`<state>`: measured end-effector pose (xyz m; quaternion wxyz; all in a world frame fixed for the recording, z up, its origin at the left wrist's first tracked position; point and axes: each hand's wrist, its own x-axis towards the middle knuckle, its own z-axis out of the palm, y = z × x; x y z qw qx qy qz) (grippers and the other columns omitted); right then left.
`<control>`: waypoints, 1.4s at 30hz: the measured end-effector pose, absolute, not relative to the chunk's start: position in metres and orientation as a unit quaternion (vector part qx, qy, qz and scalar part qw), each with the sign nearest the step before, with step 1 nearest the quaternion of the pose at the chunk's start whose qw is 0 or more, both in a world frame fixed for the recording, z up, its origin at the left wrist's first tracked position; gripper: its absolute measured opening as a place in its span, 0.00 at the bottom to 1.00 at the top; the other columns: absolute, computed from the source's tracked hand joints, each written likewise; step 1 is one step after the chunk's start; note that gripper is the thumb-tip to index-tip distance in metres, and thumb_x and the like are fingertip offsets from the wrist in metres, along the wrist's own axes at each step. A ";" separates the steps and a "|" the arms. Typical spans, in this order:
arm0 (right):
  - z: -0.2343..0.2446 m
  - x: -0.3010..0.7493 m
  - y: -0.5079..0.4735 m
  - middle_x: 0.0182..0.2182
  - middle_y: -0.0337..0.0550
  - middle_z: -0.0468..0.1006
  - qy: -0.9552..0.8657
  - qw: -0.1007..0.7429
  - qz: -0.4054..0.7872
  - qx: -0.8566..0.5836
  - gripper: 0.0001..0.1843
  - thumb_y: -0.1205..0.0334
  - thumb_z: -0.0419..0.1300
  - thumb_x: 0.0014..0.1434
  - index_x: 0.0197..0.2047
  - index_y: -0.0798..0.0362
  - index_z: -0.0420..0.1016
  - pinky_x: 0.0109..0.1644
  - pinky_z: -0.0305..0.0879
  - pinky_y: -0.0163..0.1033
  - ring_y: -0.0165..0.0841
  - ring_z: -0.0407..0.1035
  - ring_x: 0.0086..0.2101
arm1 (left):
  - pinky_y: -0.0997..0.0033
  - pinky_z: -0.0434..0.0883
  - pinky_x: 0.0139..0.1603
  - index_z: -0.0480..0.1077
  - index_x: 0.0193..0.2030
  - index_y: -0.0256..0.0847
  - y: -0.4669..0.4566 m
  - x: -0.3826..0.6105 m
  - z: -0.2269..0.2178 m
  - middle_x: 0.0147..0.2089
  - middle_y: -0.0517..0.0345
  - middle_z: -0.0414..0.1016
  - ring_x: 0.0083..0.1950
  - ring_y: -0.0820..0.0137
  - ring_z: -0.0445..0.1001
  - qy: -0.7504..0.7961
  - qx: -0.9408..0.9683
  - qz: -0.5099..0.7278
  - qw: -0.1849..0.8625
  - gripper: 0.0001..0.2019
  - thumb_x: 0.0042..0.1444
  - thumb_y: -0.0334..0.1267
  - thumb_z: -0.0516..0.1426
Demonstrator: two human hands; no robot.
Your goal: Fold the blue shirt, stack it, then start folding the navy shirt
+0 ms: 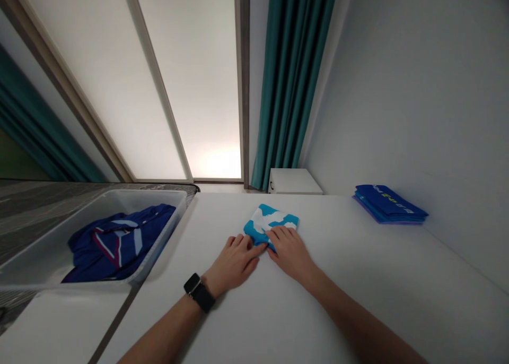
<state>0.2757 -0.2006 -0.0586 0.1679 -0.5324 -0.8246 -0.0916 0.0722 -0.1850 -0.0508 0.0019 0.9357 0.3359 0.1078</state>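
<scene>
A small folded cloth (258,222), bright blue with white patches, lies on the white table in front of me. My left hand (234,263) rests at its near left edge. The index finger stretches right along that edge, and the other fingers are bent down at the cloth's corner. On the near right part of the cloth sits my right hand (289,250), fingers over the top and thumb low at the near edge, closed on it. Both hands hide some of the near edge. A black watch is on my left wrist.
At the left stands a translucent plastic bin (157,250) with a crumpled dark blue garment (123,242) inside. A stack of folded blue clothes (389,202) lies at the right by the wall. Beyond the white table (254,321) is a low white cabinet (294,181).
</scene>
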 end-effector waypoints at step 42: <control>-0.058 0.311 -0.196 0.57 0.50 0.70 -0.816 0.290 0.161 -0.473 0.28 0.74 0.49 0.58 0.60 0.51 0.65 0.63 0.58 0.53 0.38 0.63 0.57 | 0.58 0.60 0.48 0.59 0.65 0.53 -0.195 0.093 -0.052 0.44 0.51 0.65 0.46 0.60 0.62 0.345 0.933 0.097 -0.032 0.20 0.67 0.44 0.45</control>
